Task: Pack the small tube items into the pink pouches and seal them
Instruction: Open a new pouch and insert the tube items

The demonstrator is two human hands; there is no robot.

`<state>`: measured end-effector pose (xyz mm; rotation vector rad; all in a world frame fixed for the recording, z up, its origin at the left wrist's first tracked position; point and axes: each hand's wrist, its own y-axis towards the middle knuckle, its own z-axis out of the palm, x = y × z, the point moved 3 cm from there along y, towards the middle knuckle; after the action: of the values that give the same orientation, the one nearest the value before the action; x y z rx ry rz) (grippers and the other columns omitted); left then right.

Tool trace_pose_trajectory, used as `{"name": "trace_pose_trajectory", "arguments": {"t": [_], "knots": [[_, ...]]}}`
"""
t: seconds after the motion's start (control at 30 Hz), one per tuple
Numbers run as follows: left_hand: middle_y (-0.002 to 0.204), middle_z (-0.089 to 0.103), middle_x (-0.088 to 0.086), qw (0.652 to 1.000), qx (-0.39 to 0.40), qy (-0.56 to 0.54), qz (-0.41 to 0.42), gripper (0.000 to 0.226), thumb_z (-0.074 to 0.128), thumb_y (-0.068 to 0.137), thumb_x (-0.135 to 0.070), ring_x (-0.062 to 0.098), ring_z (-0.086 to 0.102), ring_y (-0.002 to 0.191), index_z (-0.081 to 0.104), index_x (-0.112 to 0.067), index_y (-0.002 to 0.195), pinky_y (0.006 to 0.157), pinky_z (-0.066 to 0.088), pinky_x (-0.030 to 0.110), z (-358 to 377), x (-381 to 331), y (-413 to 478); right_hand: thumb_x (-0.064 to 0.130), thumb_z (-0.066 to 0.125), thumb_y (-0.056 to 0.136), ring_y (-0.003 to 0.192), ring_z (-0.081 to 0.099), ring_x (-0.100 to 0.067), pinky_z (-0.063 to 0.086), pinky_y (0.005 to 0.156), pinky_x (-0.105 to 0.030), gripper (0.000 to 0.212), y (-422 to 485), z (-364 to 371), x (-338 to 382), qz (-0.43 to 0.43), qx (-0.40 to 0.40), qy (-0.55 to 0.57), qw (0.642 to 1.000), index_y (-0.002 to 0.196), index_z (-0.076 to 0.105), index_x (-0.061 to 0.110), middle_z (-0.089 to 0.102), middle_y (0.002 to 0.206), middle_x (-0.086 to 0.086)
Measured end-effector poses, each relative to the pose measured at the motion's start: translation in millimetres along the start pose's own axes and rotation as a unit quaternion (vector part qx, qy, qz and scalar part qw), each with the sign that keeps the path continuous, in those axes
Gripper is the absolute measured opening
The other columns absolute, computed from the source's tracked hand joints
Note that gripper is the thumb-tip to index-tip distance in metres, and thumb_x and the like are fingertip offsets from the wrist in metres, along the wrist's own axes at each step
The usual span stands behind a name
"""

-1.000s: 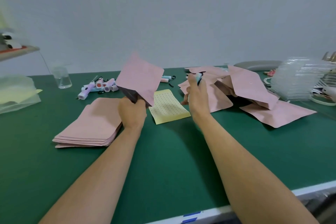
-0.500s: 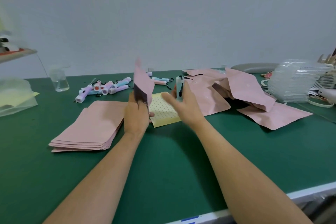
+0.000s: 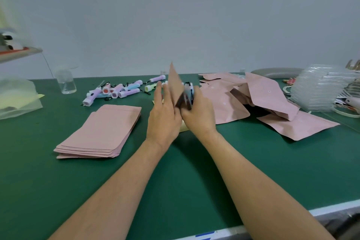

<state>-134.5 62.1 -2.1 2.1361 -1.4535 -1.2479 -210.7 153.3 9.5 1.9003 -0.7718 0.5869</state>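
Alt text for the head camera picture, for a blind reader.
Over a green table, the left hand holds a pink pouch while the right hand holds a light blue tube at its opening. Flat pouches lie stacked to the left.

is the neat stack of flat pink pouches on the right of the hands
No, the neat stack of pink pouches lies left of the left hand; a loose heap of pouches lies on the right.

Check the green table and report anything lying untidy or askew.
The pink pouches on the right lie in a rumpled, overlapping heap at odd angles, unlike the squared flat stack on the left. The tubes at the back are scattered every way.
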Motion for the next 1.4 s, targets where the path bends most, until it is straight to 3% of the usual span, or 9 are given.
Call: {"name": "trace_pose_trajectory", "arguments": {"t": [0.23, 0.4, 0.5, 0.57, 0.8, 0.97, 1.17, 1.3, 1.4], "knots": [[0.139, 0.066, 0.002, 0.988, -0.097, -0.112, -0.038, 0.081, 0.039, 0.078, 0.020, 0.023, 0.061, 0.124, 0.061, -0.017, 0.146, 0.105, 0.051, 0.035, -29, 22, 10, 0.008, 0.054, 0.074, 0.058, 0.048, -0.026, 0.035, 0.048, -0.040, 0.021, 5, -3, 4, -0.036, -0.024, -0.038, 0.998, 0.090, 0.046, 0.019, 0.055, 0.064, 0.000], [0.101, 0.073, -0.018, 0.962, -0.078, -0.210, -0.153, 0.072, 0.064, 0.096, -0.024, 0.003, 0.070, 0.082, 0.035, -0.029, 0.161, 0.072, 0.057, 0.028, -17, 16, 3, 0.008, 0.058, 0.083, 0.055, 0.041, -0.011, 0.038, 0.051, -0.034, 0.020, 5, 5, 11, -0.043, -0.007, 0.079, 0.996, 0.084, 0.044, 0.022, 0.047, 0.061, 0.010], [0.080, 0.076, -0.009, 0.954, -0.045, -0.239, -0.178, 0.038, 0.066, 0.086, -0.011, 0.016, 0.074, 0.068, 0.068, -0.031, 0.119, 0.067, 0.064, 0.043, -7, 18, 3, 0.009, 0.064, 0.083, 0.054, 0.040, -0.012, 0.033, 0.048, -0.028, 0.036, 4, 7, 9, -0.055, 0.001, 0.044, 0.998, 0.080, 0.038, 0.033, 0.048, 0.062, 0.010], [0.077, 0.074, -0.008, 0.961, -0.062, -0.209, -0.171, 0.048, 0.061, 0.080, 0.002, 0.028, 0.074, 0.074, 0.073, -0.028, 0.115, 0.069, 0.063, 0.048, -12, 25, 5, 0.004, 0.060, 0.078, 0.054, 0.038, -0.014, 0.028, 0.048, -0.028, 0.032, 8, 3, 5, -0.061, 0.018, 0.001, 0.998, 0.080, 0.039, 0.028, 0.049, 0.062, 0.007], [0.130, 0.073, -0.005, 0.990, -0.056, -0.059, -0.119, 0.061, 0.069, 0.089, -0.026, 0.030, 0.069, 0.113, 0.053, -0.024, 0.148, 0.080, 0.057, 0.039, -20, 18, 4, 0.010, 0.053, 0.074, 0.057, 0.040, -0.011, 0.029, 0.047, -0.022, 0.011, 15, -9, 2, -0.061, -0.003, 0.030, 0.998, 0.079, 0.047, 0.018, 0.050, 0.060, 0.010], [0.169, 0.021, -0.022, 0.989, 0.071, -0.133, -0.001, 0.083, 0.050, 0.097, -0.066, 0.006, 0.036, 0.150, 0.011, -0.039, 0.165, 0.118, 0.037, 0.041, -25, 28, 7, 0.001, 0.057, 0.073, 0.051, 0.039, -0.004, 0.031, 0.046, -0.015, 0.028, 22, -18, -12, 0.004, 0.042, 0.050, 0.998, 0.068, 0.042, 0.025, 0.050, 0.055, 0.022], [0.152, 0.009, -0.051, 0.986, 0.046, -0.136, 0.087, 0.100, 0.053, 0.079, -0.017, -0.016, 0.013, 0.147, 0.008, -0.026, 0.168, 0.126, 0.017, 0.028, -41, 32, 5, -0.013, 0.059, 0.076, 0.051, 0.037, -0.015, 0.033, 0.043, -0.024, 0.028, 28, -35, -23, 0.129, 0.109, 0.264, 0.950, 0.077, 0.046, 0.011, 0.042, 0.066, -0.006], [0.172, -0.022, -0.017, 0.976, 0.112, 0.033, 0.183, 0.144, 0.083, 0.064, -0.037, 0.013, -0.030, 0.157, -0.018, -0.025, 0.166, 0.130, -0.007, 0.053, -41, 22, 10, -0.013, 0.062, 0.072, 0.054, 0.030, -0.021, 0.026, 0.043, -0.021, 0.020, 27, -35, -21, 0.142, 0.198, 0.362, 0.900, 0.085, 0.050, -0.004, 0.040, 0.074, -0.015], [0.176, -0.010, -0.006, 0.969, 0.133, 0.050, 0.205, 0.158, 0.093, 0.057, -0.058, 0.021, -0.029, 0.158, -0.017, -0.027, 0.166, 0.127, -0.017, 0.054, -44, 12, 12, -0.011, 0.060, 0.069, 0.046, 0.026, -0.014, 0.026, 0.040, -0.019, 0.020, 20, -31, -14, 0.147, 0.273, 0.367, 0.877, 0.076, 0.051, 0.006, 0.041, 0.066, -0.007]]}}
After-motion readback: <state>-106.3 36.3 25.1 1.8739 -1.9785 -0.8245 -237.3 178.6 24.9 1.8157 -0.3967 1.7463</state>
